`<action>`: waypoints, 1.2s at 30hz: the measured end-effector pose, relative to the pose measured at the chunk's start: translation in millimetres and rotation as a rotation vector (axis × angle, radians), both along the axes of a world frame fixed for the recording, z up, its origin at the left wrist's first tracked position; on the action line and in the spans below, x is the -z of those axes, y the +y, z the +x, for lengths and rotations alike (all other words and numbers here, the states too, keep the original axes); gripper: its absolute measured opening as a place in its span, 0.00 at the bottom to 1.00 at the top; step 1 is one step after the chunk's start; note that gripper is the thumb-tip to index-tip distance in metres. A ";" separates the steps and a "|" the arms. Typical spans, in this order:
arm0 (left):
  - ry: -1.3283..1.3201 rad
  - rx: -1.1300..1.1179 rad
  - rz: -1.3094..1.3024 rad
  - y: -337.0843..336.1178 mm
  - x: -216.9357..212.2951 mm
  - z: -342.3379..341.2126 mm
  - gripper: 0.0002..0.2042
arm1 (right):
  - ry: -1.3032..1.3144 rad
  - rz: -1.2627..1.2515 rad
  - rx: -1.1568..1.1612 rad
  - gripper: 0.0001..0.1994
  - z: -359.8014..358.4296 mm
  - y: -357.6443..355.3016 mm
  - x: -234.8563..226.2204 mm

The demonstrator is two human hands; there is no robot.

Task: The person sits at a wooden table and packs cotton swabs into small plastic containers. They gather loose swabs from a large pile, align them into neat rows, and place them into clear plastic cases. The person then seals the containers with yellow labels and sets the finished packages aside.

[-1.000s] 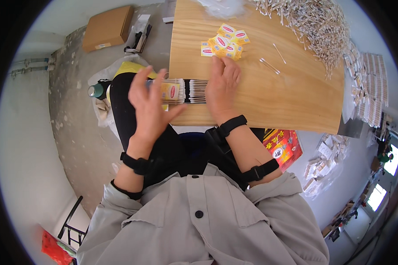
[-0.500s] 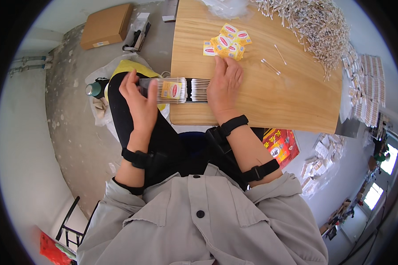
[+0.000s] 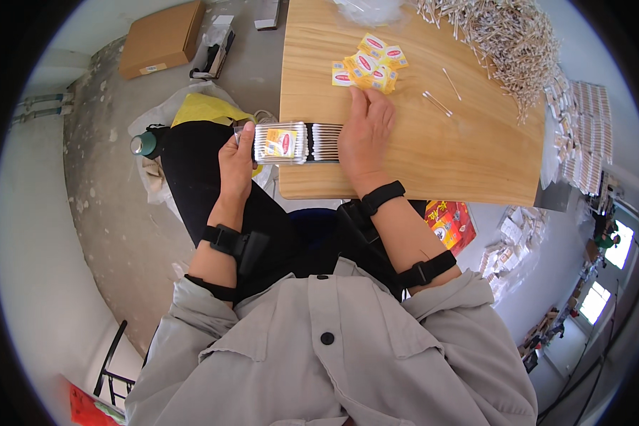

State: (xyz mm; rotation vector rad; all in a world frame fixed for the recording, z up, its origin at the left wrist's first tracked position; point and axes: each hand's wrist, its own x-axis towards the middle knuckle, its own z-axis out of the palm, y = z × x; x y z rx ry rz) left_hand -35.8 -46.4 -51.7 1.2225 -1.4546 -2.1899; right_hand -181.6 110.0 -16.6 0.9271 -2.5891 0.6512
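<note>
A clear plastic pack of cotton swabs [image 3: 260,157] lies across the table's left edge, its left part jutting out past it. A yellow and white label [image 3: 282,143] shows in its left section; a black strip separates this from a second row of cotton swabs [image 3: 326,143]. My left hand [image 3: 236,162] is closed on the pack's outer end, thumb on top. My right hand [image 3: 366,138] rests on the table over the pack's right end, hiding it. Its fingers reach out, slightly bent, to the near edge of a heap of yellow and white labels [image 3: 364,64].
Several loose cotton swabs [image 3: 437,104] lie right of the labels on the wooden table [image 3: 447,163]. A big swab heap [image 3: 515,50] covers the far right corner, with clear plastic bags [image 3: 368,10] beside it. Left on the floor are a cardboard box [image 3: 162,39] and a bottle [image 3: 143,144].
My left hand has gone from spread fingers beside the pack to a closed grip on its end. The right hand stays by the labels. The whole view has shifted slightly.
</note>
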 end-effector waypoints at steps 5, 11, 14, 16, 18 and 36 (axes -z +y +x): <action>0.027 -0.029 -0.005 1.2 0.2 -1.8 0.17 | 0.011 0.013 -0.014 0.15 1.5 -3.1 0.9; 0.096 -0.040 0.043 -0.1 9.7 0.7 0.15 | 0.004 -0.003 -0.039 0.16 9.6 -14.6 1.5; 0.124 -0.084 0.043 1.4 4.3 -1.5 0.14 | -0.016 -0.023 -0.038 0.16 13.6 -21.8 1.3; 0.131 -0.118 -0.013 4.4 -0.1 -3.6 0.15 | -0.024 -0.033 -0.045 0.15 14.8 -23.3 -0.9; 0.110 -0.107 -0.062 3.7 -0.2 -2.8 0.15 | -0.024 -0.051 -0.062 0.15 16.4 -26.9 -1.8; 0.157 -0.083 0.064 -2.1 -15.5 -1.2 0.15 | -0.949 -1.059 0.040 0.20 54.4 -5.4 -2.8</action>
